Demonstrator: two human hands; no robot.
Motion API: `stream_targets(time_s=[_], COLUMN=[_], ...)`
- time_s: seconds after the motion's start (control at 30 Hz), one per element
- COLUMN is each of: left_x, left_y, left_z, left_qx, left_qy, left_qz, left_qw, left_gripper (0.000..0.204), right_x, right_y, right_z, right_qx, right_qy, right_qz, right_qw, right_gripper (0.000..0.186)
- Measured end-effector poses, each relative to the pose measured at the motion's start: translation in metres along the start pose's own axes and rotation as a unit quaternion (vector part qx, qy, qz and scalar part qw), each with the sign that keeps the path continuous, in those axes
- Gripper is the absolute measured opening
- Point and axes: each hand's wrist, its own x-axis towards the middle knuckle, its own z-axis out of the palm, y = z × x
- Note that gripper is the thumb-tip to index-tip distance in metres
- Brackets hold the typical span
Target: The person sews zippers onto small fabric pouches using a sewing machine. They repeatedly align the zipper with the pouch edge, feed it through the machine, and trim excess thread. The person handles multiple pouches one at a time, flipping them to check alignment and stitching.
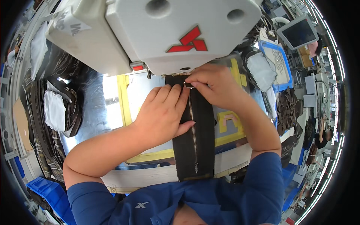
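A dark fabric strip [204, 150] lies lengthwise in front of me, running from under the sewing machine head to the table's near edge. A metal zipper [194, 138] runs down its middle, with a zipper slider [196, 168] near the close end. My left hand [163, 112] lies flat on the strip's left side, fingers stretched forward and thumb across the zipper teeth. At the far end, my right hand [212, 84] pinches a small dark tab with a shiny metal edge [189, 86], by the left fingertips. Its exact kind cannot be made out.
The white sewing machine head [161, 33] hangs over the work. Yellow tape [123, 99] marks the metal table plate. Stacked dark pouches [62, 108] stand left, with a blue bin [52, 197] below. On the right are a blue-rimmed tray [289, 71], dark pieces [288, 110] and a screen [299, 33].
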Motion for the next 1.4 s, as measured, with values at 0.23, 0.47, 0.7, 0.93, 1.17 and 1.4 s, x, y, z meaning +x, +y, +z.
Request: stream_targets(time_s=[0.23,0.47,0.7,0.93,1.17,1.4], left_x=[0.002,0.004,0.011,0.014,0.015,0.013], left_y=[0.000,-0.003,-0.008,-0.011,-0.013,-0.017], left_z=[-0.002,-0.001,-0.006,-0.006,-0.008,-0.005], left_qx=[-0.001,0.042,0.022,-0.043,-0.086,-0.123], left_qy=[-0.026,-0.028,-0.031,-0.033,-0.044,-0.040], left_qz=[0.006,0.012,0.004,-0.008,-0.029,-0.030], left_qw=[1.000,0.999,0.999,0.999,0.995,0.991], left_gripper=[0.085,0.088,0.089,0.088,0.089,0.091], right_x=[-0.009,0.018,0.028,-0.015,-0.021,-0.012], right_y=[-0.005,0.001,0.004,-0.003,-0.004,-0.008], right_z=[0.004,0.001,0.001,0.008,0.011,0.007], right_qx=[-0.116,-0.167,-0.189,-0.179,-0.190,-0.167], right_qy=[-0.008,-0.052,-0.088,0.014,0.028,0.016], right_qz=[-0.006,-0.003,0.014,-0.010,-0.044,-0.024], right_qw=[0.993,0.985,0.978,0.984,0.980,0.986], right_gripper=[0.011,0.009,0.011,0.021,0.031,0.026])
